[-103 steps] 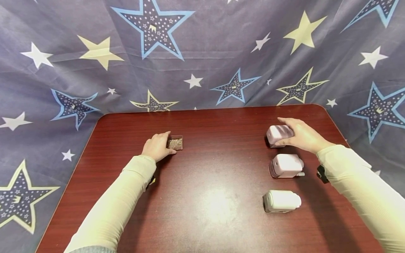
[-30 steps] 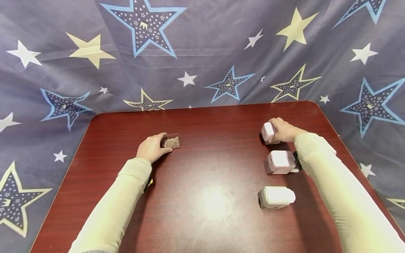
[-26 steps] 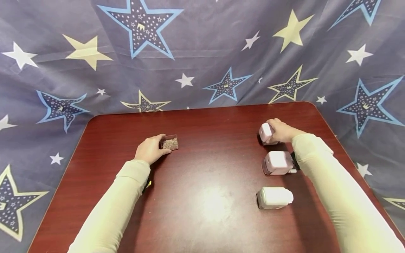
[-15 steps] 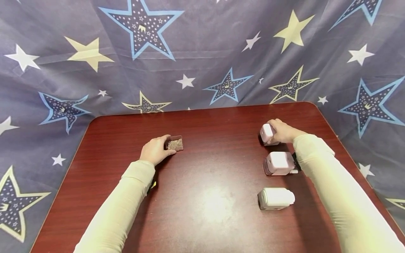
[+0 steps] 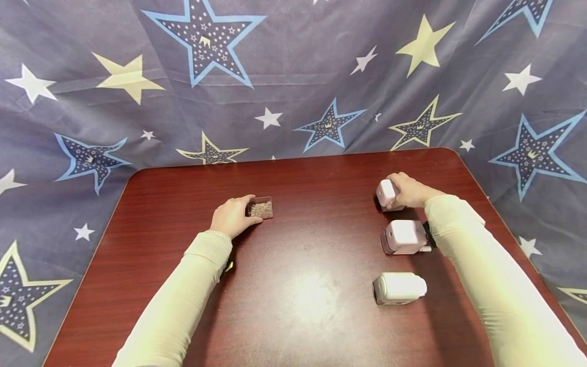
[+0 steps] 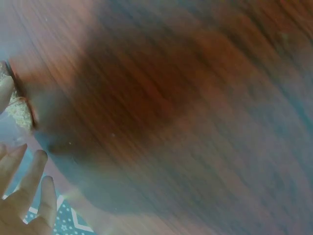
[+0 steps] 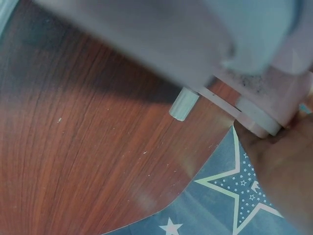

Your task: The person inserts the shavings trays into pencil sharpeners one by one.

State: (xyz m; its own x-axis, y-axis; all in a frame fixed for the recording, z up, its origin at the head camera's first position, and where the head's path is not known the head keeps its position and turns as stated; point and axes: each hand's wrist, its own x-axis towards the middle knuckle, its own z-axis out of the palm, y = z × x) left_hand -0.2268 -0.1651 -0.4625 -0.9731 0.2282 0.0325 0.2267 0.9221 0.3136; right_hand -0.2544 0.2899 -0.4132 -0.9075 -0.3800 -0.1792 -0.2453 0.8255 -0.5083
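Observation:
My left hand [image 5: 234, 216] holds a small clear drawer [image 5: 261, 209] of brownish shavings between thumb and fingers, low over the table's left half. In the left wrist view, the drawer [image 6: 20, 113] shows only at the left edge, beside the spread fingers [image 6: 35, 176]. At the far right, my right hand [image 5: 411, 191] grips a pink crank pencil sharpener [image 5: 386, 192] from behind; its round front hole faces left. The right wrist view has the palm [image 7: 288, 161] against this sharpener's back end. Just nearer stands a second pink sharpener [image 5: 405, 235], its pale crank handle [image 7: 184, 104] sticking out.
A white sharpener [image 5: 399, 287] stands closest to me in the right-hand row. The reddish-brown wooden table [image 5: 302, 244] reaches back to a grey star-printed cloth [image 5: 293, 76]. Its rounded far right corner lies just beyond my right hand.
My left hand has slid the drawer rightward over the last half second. Since the oldest frame, my right hand has closed in around the far pink sharpener, which stays about in place.

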